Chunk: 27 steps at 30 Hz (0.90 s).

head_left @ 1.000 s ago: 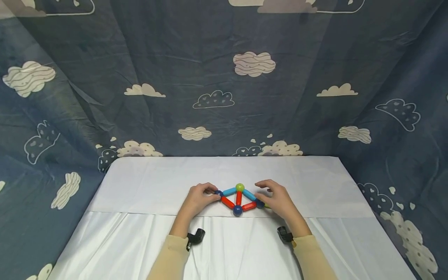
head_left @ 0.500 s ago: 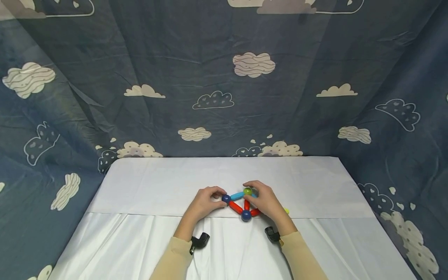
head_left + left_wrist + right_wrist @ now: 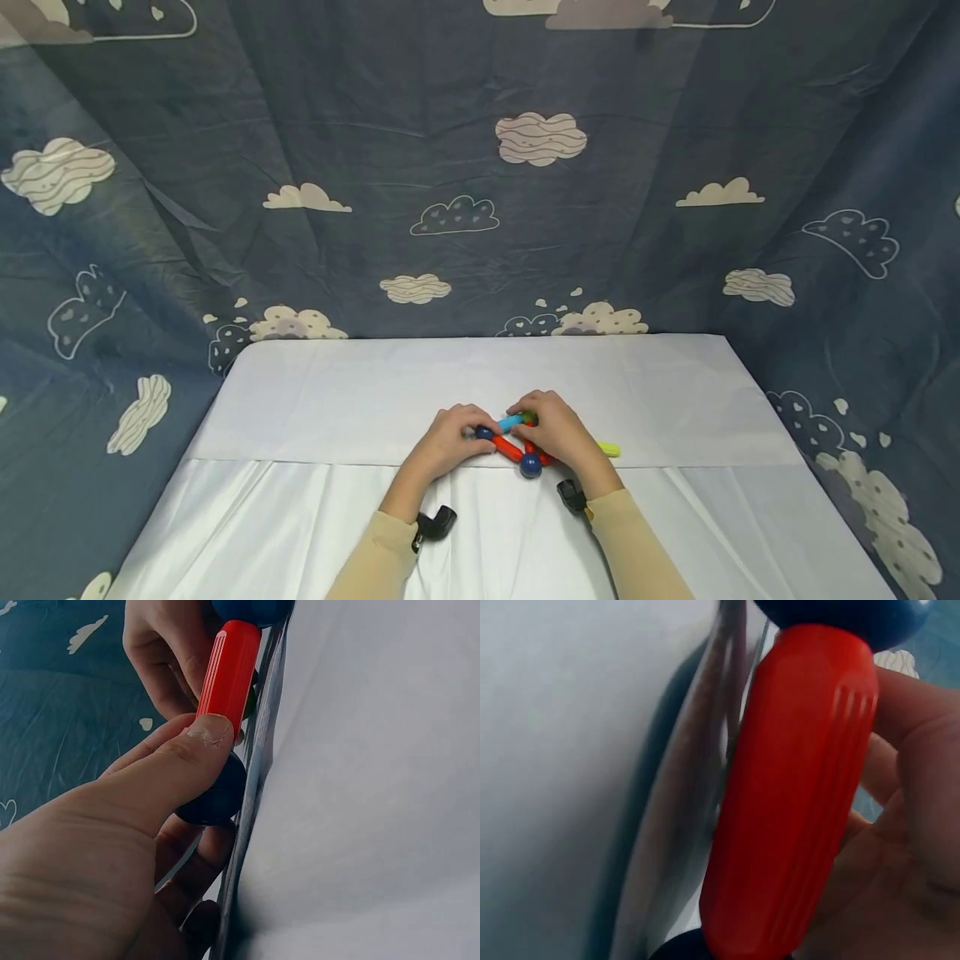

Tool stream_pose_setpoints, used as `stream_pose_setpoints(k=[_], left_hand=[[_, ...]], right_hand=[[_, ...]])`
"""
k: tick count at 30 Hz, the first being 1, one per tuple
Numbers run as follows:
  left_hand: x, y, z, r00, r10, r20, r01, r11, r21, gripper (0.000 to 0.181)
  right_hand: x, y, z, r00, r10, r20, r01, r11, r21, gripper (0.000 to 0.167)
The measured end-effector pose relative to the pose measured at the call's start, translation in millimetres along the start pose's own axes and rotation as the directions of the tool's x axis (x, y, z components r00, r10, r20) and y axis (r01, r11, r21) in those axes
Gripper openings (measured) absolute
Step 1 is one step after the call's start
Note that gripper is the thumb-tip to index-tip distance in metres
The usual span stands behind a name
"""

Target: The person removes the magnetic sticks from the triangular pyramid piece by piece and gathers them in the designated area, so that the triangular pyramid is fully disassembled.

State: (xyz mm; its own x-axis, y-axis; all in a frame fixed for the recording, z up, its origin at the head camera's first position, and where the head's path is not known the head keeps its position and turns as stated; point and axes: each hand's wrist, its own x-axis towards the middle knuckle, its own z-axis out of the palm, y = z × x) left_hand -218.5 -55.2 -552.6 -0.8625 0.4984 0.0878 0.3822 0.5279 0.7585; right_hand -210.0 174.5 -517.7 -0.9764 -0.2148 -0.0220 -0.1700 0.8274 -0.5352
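Note:
Red and blue rods joined by balls form a flat frame on the white table. My left hand (image 3: pixel 447 442) grips its left corner, a dark blue ball (image 3: pixel 484 432); in the left wrist view the thumb lies at the end of a red rod (image 3: pixel 229 675) beside a dark blue ball (image 3: pixel 217 796). My right hand (image 3: pixel 553 429) pinches around the green ball (image 3: pixel 529 417) at the far corner, next to a light blue rod (image 3: pixel 511 422). Nearest the body is another dark blue ball (image 3: pixel 530 465). The right part of the frame is hidden under the right hand.
A yellow-green rod (image 3: pixel 608 449) sticks out to the right of the right wrist. The white cloth-covered table (image 3: pixel 337 400) has a seam running across it. Behind and beside it hangs a dark blue curtain (image 3: pixel 450 100) with cloud prints.
The right hand has moved left from the right corner to the green ball. The left hand and the frame have shifted slightly right and nearer the body.

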Motion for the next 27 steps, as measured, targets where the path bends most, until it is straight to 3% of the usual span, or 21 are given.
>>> stream_pose_setpoints(k=[5, 16, 27], left_hand=[[0.5, 2.5, -0.2, 1.0, 0.004, 0.011, -0.004, 1.0, 0.012, 0.014], [-2.3, 4.1, -1.4, 0.999, -0.026, 0.044, 0.028, 0.998, -0.056, 0.012], [-4.1, 3.6, -0.7, 0.999, -0.018, 0.045, 0.019, 1.0, -0.014, 0.013]], right_hand=[[0.9, 0.8, 1.0, 1.0, -0.001, -0.007, 0.001, 1.0, -0.001, 0.022], [5.1, 2.4, 5.5, 0.999, 0.019, -0.03, -0.019, 1.0, 0.004, 0.022], [6.1, 4.1, 7.6, 0.997, 0.053, -0.061, -0.054, 0.998, -0.018, 0.025]])
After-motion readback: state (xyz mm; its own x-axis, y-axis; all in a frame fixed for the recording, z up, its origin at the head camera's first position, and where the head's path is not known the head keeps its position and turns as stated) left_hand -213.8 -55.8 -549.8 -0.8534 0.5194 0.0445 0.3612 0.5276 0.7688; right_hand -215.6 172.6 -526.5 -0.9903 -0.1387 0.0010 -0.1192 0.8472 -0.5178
